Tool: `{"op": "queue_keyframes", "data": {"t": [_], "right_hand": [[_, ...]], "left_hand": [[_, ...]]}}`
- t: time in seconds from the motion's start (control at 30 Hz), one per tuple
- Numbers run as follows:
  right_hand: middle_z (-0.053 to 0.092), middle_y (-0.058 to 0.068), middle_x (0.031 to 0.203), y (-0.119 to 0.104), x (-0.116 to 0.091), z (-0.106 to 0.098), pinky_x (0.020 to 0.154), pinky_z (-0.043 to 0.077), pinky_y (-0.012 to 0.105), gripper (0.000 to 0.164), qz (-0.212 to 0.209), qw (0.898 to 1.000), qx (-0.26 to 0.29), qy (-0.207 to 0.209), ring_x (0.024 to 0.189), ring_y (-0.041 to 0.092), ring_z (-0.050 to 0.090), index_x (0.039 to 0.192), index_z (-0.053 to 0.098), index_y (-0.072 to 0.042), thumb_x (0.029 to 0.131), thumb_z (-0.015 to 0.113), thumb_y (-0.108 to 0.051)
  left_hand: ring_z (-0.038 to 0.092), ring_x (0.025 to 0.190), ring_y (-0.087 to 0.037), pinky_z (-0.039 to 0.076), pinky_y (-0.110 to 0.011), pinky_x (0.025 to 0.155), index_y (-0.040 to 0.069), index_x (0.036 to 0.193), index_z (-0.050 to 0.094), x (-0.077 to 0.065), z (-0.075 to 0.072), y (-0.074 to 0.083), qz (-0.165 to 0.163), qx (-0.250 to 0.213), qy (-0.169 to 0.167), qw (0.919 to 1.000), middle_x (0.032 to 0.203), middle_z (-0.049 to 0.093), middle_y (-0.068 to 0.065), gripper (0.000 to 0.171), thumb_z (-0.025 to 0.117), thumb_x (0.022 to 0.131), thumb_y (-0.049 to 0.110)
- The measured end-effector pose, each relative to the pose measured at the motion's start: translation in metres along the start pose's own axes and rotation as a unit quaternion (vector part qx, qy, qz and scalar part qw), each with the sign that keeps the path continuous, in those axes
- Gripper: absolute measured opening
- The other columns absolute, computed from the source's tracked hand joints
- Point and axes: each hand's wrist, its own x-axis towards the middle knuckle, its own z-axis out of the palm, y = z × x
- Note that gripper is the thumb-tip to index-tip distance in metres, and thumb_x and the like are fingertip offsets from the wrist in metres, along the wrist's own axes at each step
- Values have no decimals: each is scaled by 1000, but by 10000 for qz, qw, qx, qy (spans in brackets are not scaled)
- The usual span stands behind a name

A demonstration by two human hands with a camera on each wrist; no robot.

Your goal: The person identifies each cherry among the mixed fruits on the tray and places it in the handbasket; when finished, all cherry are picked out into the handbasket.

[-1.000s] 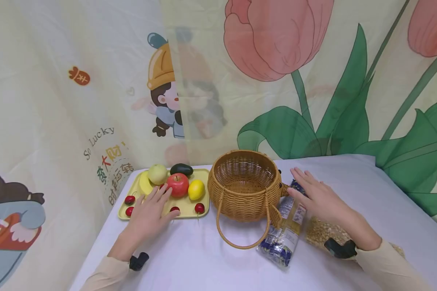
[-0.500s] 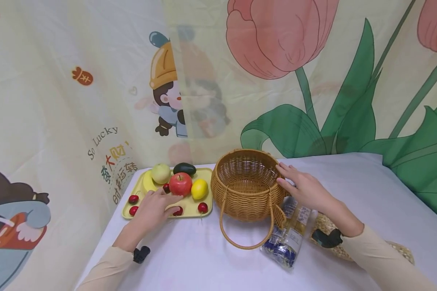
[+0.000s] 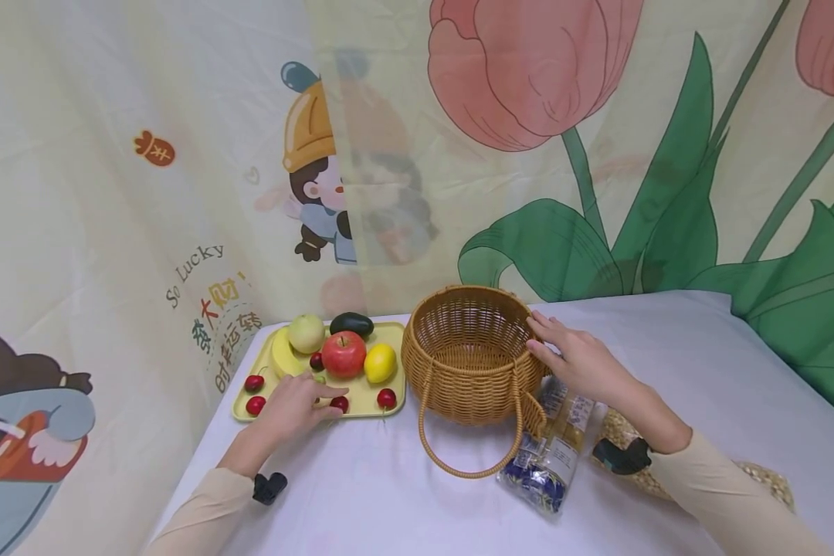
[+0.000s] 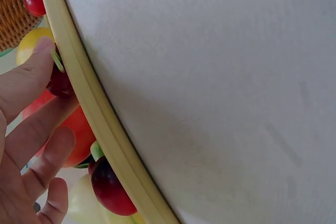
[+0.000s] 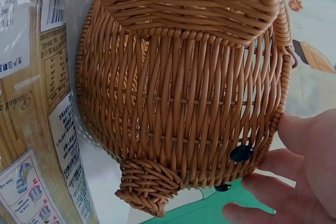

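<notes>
My left hand [image 3: 295, 405] reaches over the front edge of the yellow tray [image 3: 396, 336]. In the left wrist view its thumb and index finger pinch a dark red cherry [image 4: 60, 81] from both sides. Another cherry [image 4: 113, 187] sits by the curled lower fingers. The tray also bears a red apple [image 3: 344, 354], a lemon [image 3: 380, 363], a banana [image 3: 285, 355], a pale green round fruit [image 3: 307, 333] and more cherries. My right hand [image 3: 584, 359], fingers extended, touches the right rim of the wicker basket [image 3: 469, 394], beside its dark eyes [image 5: 241, 153].
The basket's handle [image 3: 472, 473] hangs down in front onto the white table [image 3: 389, 510]. Right of the basket lies a clear-and-blue noodle packet [image 3: 545, 471]. A bag of pale grains [image 3: 628, 432] lies partly under the right forearm. A dark avocado-like fruit [image 3: 351, 324] is at the tray's back.
My left hand has lowered and drawn its thumb and index finger around a front cherry. My right hand has moved left from above the packet to the basket's rim.
</notes>
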Motion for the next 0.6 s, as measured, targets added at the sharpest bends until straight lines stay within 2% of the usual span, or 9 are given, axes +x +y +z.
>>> {"op": "queue_keyframes", "data": {"t": [0.1,0.23,0.5,0.6], "right_hand": [[32,26,163,0,0,0,115,34,67,56,-25,10000,11,17,146,51,37,154,39,3,109,49,-29],[32,26,163,0,-1,1,114,35,67,58,-28,10000,43,24,144,51,39,155,39,3,110,47,-33],[32,27,163,0,0,1,114,37,66,56,-72,9999,64,43,143,51,41,154,39,3,109,51,-27],[33,27,163,0,1,0,114,38,65,56,-71,9999,46,63,143,50,42,154,39,4,109,51,-26]], "left_hand": [[43,62,-8,27,-22,58,19,113,81,3,1,0,-77,-120,-61,9999,81,79,4,33,86,82,27],[46,62,-8,28,-22,57,18,112,81,4,1,1,-159,-189,-89,9997,99,82,-2,32,87,82,25],[45,62,-10,28,-23,58,20,111,82,5,1,1,-389,-256,-123,9988,100,82,0,31,88,80,25],[43,58,-10,28,-22,57,20,111,82,5,2,0,-360,-251,-132,9989,98,82,0,32,88,80,25]]}}
